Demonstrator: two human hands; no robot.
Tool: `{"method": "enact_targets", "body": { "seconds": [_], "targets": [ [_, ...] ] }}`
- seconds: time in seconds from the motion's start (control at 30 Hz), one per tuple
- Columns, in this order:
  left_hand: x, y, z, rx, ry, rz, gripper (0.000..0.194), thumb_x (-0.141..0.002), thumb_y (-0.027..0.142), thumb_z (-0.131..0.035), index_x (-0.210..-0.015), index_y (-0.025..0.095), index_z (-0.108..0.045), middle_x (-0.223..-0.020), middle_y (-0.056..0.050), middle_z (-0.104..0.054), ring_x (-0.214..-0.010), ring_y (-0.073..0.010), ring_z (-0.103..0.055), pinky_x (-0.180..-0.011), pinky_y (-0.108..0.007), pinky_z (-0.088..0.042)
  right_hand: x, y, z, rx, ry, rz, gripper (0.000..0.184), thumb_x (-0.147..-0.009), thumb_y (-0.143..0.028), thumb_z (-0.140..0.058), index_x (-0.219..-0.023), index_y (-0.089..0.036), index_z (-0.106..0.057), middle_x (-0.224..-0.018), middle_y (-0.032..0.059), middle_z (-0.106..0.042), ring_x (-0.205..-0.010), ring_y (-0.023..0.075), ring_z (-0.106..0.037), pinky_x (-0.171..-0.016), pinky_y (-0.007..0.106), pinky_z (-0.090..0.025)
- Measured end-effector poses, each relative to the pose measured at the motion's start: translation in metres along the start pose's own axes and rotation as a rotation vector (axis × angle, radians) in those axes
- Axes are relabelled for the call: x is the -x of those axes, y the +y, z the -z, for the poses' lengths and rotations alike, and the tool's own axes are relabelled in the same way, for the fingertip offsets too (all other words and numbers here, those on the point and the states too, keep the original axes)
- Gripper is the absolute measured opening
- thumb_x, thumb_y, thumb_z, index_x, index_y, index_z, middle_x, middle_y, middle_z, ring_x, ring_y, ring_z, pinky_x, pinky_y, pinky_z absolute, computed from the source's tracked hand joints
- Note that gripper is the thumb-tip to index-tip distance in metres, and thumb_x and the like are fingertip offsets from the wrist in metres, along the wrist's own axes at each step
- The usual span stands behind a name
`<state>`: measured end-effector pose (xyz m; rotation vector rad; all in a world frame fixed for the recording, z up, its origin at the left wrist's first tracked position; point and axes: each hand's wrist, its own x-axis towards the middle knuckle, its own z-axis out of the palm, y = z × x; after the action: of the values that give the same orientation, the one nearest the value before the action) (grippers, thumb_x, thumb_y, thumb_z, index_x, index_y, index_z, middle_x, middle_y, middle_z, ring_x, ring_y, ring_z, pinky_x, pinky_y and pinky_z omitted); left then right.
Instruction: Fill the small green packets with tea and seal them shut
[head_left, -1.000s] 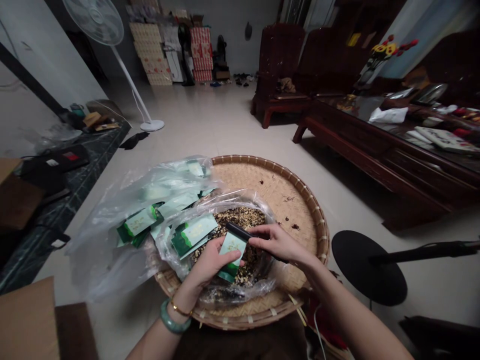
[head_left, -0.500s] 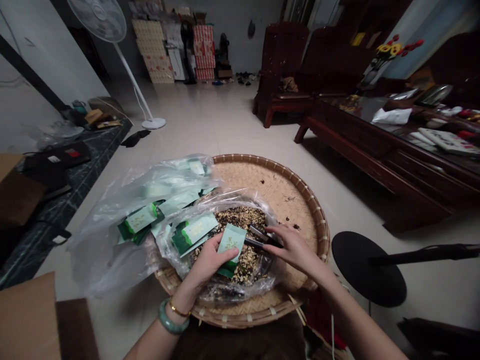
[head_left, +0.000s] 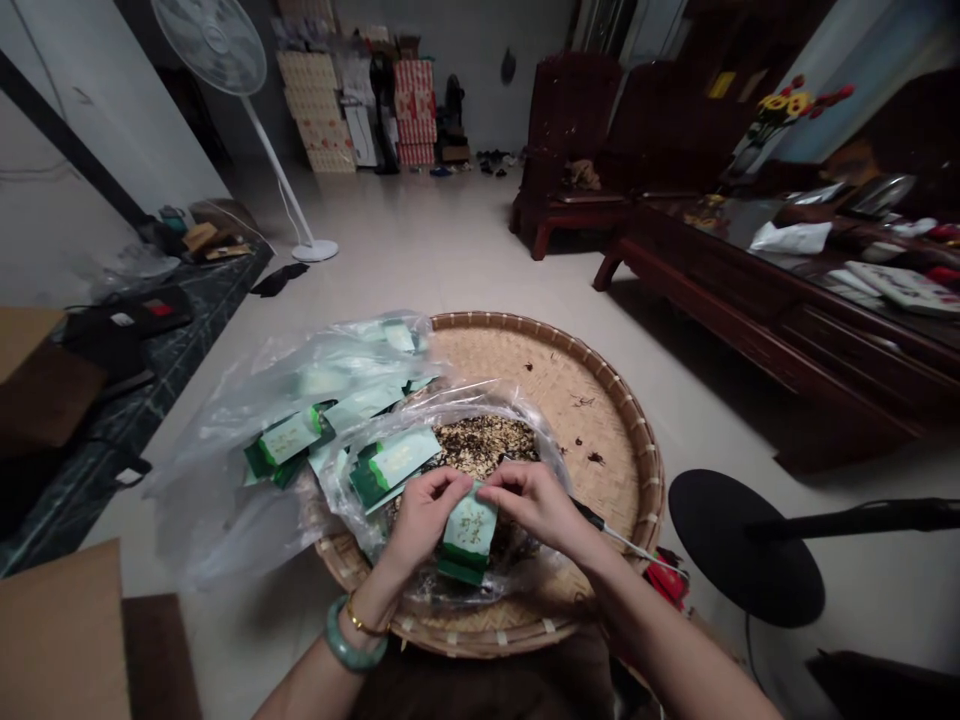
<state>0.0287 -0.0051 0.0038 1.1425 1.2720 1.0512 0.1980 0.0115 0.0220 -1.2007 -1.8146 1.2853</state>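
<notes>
My left hand (head_left: 424,520) and right hand (head_left: 529,505) are together, pinching the top of a green-and-white sachet (head_left: 469,530) to hold it upright above loose dried leaves (head_left: 480,445) in a round bamboo tray (head_left: 637,420).

A green jade bangle (head_left: 350,638) and thin gold bracelet (head_left: 366,620) circle the left wrist (head_left: 373,598).

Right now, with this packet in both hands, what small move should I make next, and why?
Probably lay the packet beside the matching green-and-white packets in the clear plastic bag. Your left hand and right hand both hold it above the loose dried bits, so setting it there seems likeliest to keep it from dropping among them.
</notes>
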Motion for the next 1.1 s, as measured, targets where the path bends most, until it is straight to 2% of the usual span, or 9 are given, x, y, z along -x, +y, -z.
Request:
{"method": "enact_targets", "body": {
  "seconds": [0.2, 0.3, 0.37, 0.57, 0.63, 0.73, 0.83, 0.9, 1.1],
  "targets": [
    [0.004, -0.005, -0.001, 0.022, -0.009, 0.009, 0.034, -0.075, 0.047, -0.061, -0.067, 0.014, -0.065, -0.059, 0.001, -0.057, -0.056, -0.0126, -0.047, -0.053, -0.022, -0.038, 0.003, 0.006, 0.0, -0.251, -0.119, -0.22, 0.035, -0.078, -0.051, -0.059, -0.076, -0.016, -0.063, -0.055, -0.0034, -0.051, -0.047, 0.0094, -0.047, -0.044, 0.021, -0.039],
    [0.004, -0.005, 0.002, -0.006, -0.004, 0.007, 0.037, -0.076, 0.05, -0.059, -0.063, 0.015, -0.061, -0.056, 0.002, -0.053, -0.054, -0.0123, -0.045, -0.052, -0.022, -0.036, 0.003, 0.01, -0.004, -0.341, -0.085, -0.266, 0.039, -0.07, -0.052, -0.068, -0.088, -0.018, -0.06, -0.058, -0.0059, -0.051, -0.044, 0.0078, -0.045, -0.039, 0.02, -0.039],
    [0.005, -0.004, 0.002, -0.011, -0.003, 0.007, 0.04, -0.078, 0.051, -0.056, -0.06, 0.015, -0.059, -0.054, 0.002, -0.052, -0.054, -0.0123, -0.045, -0.051, -0.022, -0.036, 0.003, 0.012, -0.005, -0.337, -0.05, -0.279, 0.04, -0.065, -0.05, -0.073, -0.082, -0.018, -0.057, -0.056, -0.0068, -0.05, -0.042, 0.0064, -0.043, -0.036, 0.018, -0.037],
    [0.008, -0.005, 0.004, 0.166, -0.225, 0.153, 0.027, -0.072, 0.04, -0.07, -0.079, 0.014, -0.066, -0.065, 0.0, -0.066, -0.06, -0.0148, -0.058, -0.056, -0.022, -0.044, 0.0, 0.007, 0.001, -0.458, -0.011, -0.327, 0.046, -0.062, -0.054, -0.075, -0.08, -0.019, -0.051, -0.052, -0.0063, -0.056, -0.042, 0.0099, -0.055, -0.04, 0.022, -0.047],
    [0.005, -0.002, 0.012, 0.334, -0.053, 0.131, 0.025, -0.07, 0.036, -0.073, -0.082, 0.015, -0.066, -0.069, 0.0, -0.068, -0.061, -0.014, -0.061, -0.057, -0.021, -0.047, -0.001, 0.002, 0.004, -0.537, 0.031, -0.277, 0.046, -0.064, -0.053, -0.075, -0.087, -0.019, -0.054, -0.062, -0.0038, -0.06, -0.051, 0.0121, -0.062, -0.047, 0.024, -0.052],
    [-0.001, 0.01, 0.031, 0.687, 0.407, -0.031, 0.028, -0.077, 0.038, -0.068, -0.096, 0.019, -0.061, -0.088, -0.002, -0.07, -0.077, -0.0142, -0.066, -0.063, -0.019, -0.052, -0.003, -0.001, 0.004, -0.611, 0.066, -0.229, 0.045, -0.067, -0.05, -0.074, -0.094, -0.019, -0.055, -0.076, -0.0002, -0.064, -0.063, 0.0143, -0.067, -0.057, 0.027, -0.056],
    [-0.002, 0.019, 0.046, 0.785, 0.438, -0.036, 0.036, -0.082, 0.044, -0.06, -0.105, 0.017, -0.055, -0.109, -0.011, -0.066, -0.091, -0.0183, -0.067, -0.069, -0.023, -0.055, -0.005, 0.001, 0.0, -0.618, 0.027, -0.239, 0.045, -0.068, -0.051, -0.073, -0.093, -0.019, -0.055, -0.076, -0.0001, -0.064, -0.063, 0.0144, -0.067, -0.057, 0.027, -0.056],
    [0.0, 0.016, 0.049, 0.564, 0.374, -0.042, 0.038, -0.078, 0.039, -0.065, -0.108, 0.017, -0.055, -0.114, -0.012, -0.062, -0.089, -0.0196, -0.066, -0.068, -0.027, -0.055, -0.006, 0.005, -0.003, -0.598, 0.008, -0.239, 0.045, -0.068, -0.052, -0.073, -0.092, -0.019, -0.055, -0.072, -0.001, -0.062, -0.062, 0.0141, -0.067, -0.056, 0.026, -0.055],
    [-0.005, -0.016, 0.057, -0.782, 0.32, -0.36, 0.026, -0.08, 0.026, -0.061, -0.104, 0.018, -0.064, -0.115, -0.013, -0.061, -0.111, -0.032, -0.049, -0.095, -0.049, -0.04, -0.005, 0.012, -0.003, -0.471, -0.019, -0.21, 0.041, -0.07, -0.054, -0.069, -0.088, -0.018, -0.058, -0.07, -0.0015, -0.061, -0.061, 0.0115, -0.063, -0.053, 0.023, -0.049]
  ]
}}
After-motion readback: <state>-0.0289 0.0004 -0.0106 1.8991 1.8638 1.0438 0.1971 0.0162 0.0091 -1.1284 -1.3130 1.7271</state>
